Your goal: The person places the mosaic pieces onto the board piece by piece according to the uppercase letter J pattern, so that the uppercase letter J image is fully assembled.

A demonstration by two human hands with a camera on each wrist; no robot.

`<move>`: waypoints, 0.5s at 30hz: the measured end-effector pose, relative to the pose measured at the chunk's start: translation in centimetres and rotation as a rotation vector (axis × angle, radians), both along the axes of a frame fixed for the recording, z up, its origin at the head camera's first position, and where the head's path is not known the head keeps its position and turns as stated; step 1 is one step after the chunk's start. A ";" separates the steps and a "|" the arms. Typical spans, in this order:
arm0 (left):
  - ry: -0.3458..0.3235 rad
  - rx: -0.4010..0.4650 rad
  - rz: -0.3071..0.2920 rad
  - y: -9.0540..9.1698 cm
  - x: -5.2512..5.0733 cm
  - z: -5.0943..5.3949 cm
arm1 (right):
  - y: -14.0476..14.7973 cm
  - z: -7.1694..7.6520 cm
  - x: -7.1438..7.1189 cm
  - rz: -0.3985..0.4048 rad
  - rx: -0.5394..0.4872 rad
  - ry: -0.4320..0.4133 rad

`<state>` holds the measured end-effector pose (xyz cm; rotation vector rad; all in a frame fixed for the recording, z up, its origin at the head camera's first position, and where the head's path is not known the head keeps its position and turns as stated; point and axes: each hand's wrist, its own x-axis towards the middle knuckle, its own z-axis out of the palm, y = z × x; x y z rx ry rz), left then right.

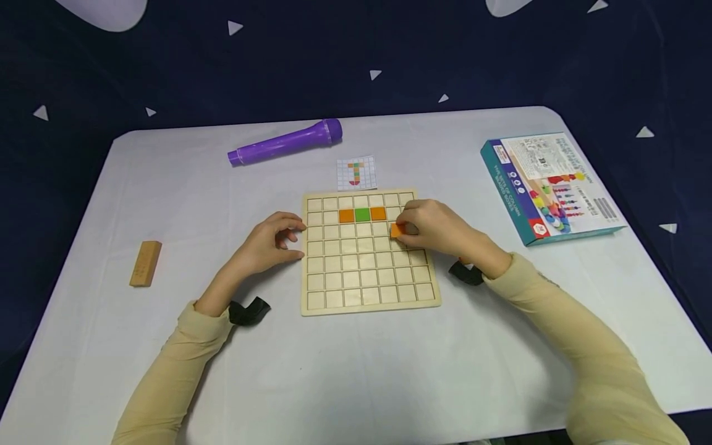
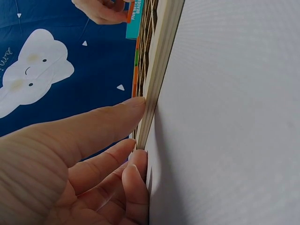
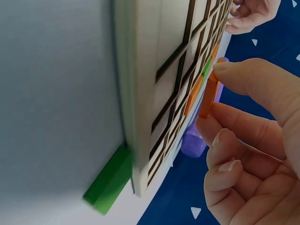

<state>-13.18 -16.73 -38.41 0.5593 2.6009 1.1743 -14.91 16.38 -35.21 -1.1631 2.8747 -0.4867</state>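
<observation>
A wooden grid board lies on the table between the hands. In its second row, two orange tiles flank a green tile. My right hand pinches an orange block between thumb and fingertips, just above the board's right side. My left hand touches the board's left edge, thumb and fingers spread apart; in the left wrist view the thumb tip rests against the rim. A green block lies by the board's edge in the right wrist view; from the head view it is hidden.
Behind the board lies a small pattern card with coloured squares on a grid. Farther back is a purple toy microphone. A boxed toy set lies at the right, and a wooden block at the left.
</observation>
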 end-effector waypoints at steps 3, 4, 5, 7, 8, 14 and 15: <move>-0.003 -0.004 0.002 0.0 0.0 0.0 | -0.7 -0.1 -0.3 0.015 0.014 0.000; -0.004 -0.003 0.002 0.0 0.0 0.0 | -0.9 -0.1 -0.4 0.018 0.021 -0.002; -0.004 -0.003 0.002 0.0 0.0 0.0 | -1.1 0.0 -0.4 0.020 0.027 -0.005; -0.003 -0.004 0.002 0.0 0.0 0.0 | -1.5 -0.1 -0.6 0.022 0.040 -0.014; -0.002 -0.004 0.002 0.0 0.0 0.1 | -1.8 -0.1 -0.7 0.025 0.047 -0.017; 0.000 -0.008 0.002 0.0 0.0 0.1 | -3.0 -0.2 -1.2 0.047 0.066 -0.031; 0.001 -0.008 0.001 0.0 0.0 0.1 | -3.2 -0.1 -1.2 0.051 0.066 -0.029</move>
